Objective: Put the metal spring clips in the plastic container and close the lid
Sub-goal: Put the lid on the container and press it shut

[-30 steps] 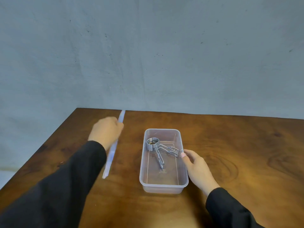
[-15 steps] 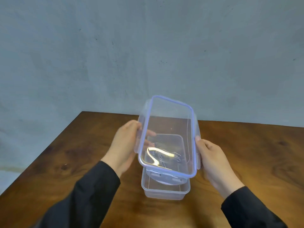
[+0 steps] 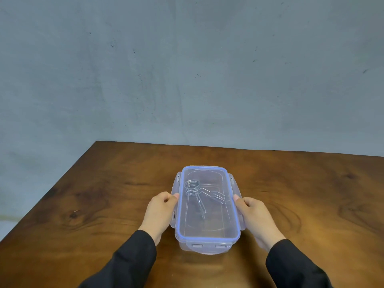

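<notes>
A clear plastic container (image 3: 184, 245) stands on the wooden table near the middle. Its clear lid (image 3: 207, 227) with a blue rim lies flat on top of it, and the side flaps stick outward. Through the lid I see the metal spring clips (image 3: 194, 189), a coil with wire arms, lying in the far left part of the container. My left hand (image 3: 160, 213) grips the lid's left edge with the thumb on the left flap. My right hand (image 3: 256, 217) holds the right edge in the same way.
The brown wooden table (image 3: 93, 204) ends at a left edge and a far edge against a grey-blue wall (image 3: 187, 69). Black sleeves cover both forearms at the bottom of the view.
The left hand picked the lid up from the table's left side; both hands carried it over the container and lowered it flat onto the top.
</notes>
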Demonstrator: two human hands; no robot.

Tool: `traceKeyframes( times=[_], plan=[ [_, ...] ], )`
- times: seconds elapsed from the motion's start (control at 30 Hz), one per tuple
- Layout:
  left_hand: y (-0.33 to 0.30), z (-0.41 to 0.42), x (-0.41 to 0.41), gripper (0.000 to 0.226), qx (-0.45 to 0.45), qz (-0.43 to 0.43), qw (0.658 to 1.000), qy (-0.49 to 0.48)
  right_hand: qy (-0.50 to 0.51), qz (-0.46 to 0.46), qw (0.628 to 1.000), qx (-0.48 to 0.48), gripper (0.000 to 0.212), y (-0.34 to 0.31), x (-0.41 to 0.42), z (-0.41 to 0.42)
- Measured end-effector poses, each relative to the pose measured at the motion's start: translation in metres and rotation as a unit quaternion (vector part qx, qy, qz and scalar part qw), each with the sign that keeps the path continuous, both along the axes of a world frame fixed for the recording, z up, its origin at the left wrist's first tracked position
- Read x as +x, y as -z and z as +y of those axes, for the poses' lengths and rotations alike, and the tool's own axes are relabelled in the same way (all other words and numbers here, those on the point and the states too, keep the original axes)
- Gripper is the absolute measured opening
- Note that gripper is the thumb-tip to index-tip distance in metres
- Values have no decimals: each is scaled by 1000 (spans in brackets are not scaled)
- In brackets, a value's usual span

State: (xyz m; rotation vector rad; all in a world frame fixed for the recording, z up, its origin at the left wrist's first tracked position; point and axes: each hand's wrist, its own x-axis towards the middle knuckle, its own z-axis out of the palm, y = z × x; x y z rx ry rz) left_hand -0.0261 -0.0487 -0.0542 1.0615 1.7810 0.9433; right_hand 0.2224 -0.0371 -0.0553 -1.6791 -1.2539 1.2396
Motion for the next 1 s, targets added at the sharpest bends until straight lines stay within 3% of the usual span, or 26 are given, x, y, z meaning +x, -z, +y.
traceKeyframes(
  times=[0.33, 0.47, 0.53, 0.57, 0.63, 0.7, 0.8, 0.87, 1.0],
  plan=[
    [7, 1, 0, 41, -23, -21, 999, -12, 19, 13, 1000, -15, 47, 8, -5, 1],
    [11, -2, -2, 42, -40, -73, 996, -18, 40, 20, 999, -12, 40, 9, -7, -3],
    [13, -3, -2, 33, -18, -29, 999, -11, 49, -30, 998, 18, 30, 8, -9, -4],
    [14, -4, -1, 34, 3, 15, 1000, -7, 48, -83, 995, 40, 40, 7, -9, -5],
    [14, -7, 0, 52, 50, 71, 996, 11, 29, -164, 982, 83, 59, 0, -10, -9],
    [14, -11, 2, 63, 71, 81, 992, 63, -13, -161, 980, 116, 50, -9, -12, -14],
    [18, -14, 7, 70, 44, 31, 989, 140, -74, -109, 987, 97, 48, -2, -14, -16],
    [21, -17, 9, 69, 22, -25, 990, 140, -66, -82, 991, 86, 52, 4, -16, -15],
    [25, -20, 11, 60, 16, -149, 982, 115, -59, 17, 996, 71, 37, 9, -19, -19]
  ],
)
